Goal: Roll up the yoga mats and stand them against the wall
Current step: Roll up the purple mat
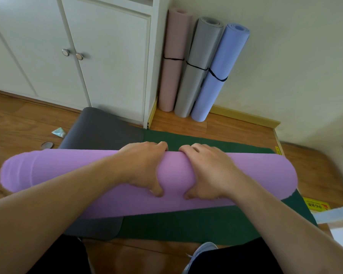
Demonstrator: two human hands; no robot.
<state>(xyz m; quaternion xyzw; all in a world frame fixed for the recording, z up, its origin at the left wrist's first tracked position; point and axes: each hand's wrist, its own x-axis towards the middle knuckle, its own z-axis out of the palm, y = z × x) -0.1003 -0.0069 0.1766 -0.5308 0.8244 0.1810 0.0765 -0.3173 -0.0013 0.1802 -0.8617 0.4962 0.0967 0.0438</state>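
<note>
I see the purple mat (67, 175), a thick roll with no band, lying crosswise on the green mat (206, 224). Left hand (145, 167) and right hand (210, 171) grip its middle, fingers curled over.

Both forearms are bare and reach forward from the lower corners, converging toward the centre. The left hand (145, 167) and right hand (208, 171) lie side by side, close but apart, palms down. The fingers (162, 145) of each hand curl over the far side of a rolled mat (255, 175). Both thumbs press its near side, tips pointing inward toward each other.
</note>
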